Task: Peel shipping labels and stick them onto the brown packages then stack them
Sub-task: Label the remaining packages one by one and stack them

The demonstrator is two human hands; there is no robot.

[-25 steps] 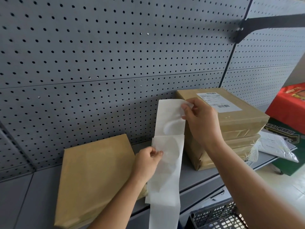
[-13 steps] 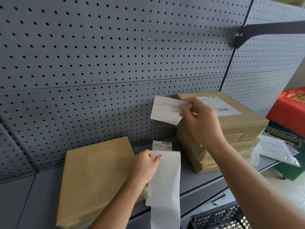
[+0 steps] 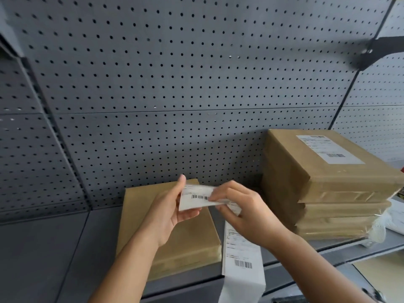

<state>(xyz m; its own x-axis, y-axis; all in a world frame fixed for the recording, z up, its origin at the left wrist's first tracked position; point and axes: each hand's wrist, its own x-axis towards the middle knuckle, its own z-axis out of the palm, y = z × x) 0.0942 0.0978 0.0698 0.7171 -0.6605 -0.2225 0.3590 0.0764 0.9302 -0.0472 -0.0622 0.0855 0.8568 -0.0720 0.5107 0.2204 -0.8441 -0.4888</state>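
Pinching curled white label (image 3: 195, 199): left hand (image 3: 168, 213), right hand (image 3: 247, 214) fingers (image 3: 227, 190); over brown package (image 3: 194, 235).

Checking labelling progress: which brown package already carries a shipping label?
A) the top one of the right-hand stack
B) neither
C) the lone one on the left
A: the stack's top package bears a white label with barcodes, while the lone package shows only bare brown paper where visible.

You face a matt grey pegboard wall (image 3: 175, 73), metal by the look of it, over a smooth matt grey shelf (image 3: 43, 248). The label (image 3: 194, 200) you hold is thin white paper — so is the label strip (image 3: 242, 256). The package (image 3: 194, 239) wears dull brown paper; the stack (image 3: 317, 178) shows glossy clear tape (image 3: 341, 196).
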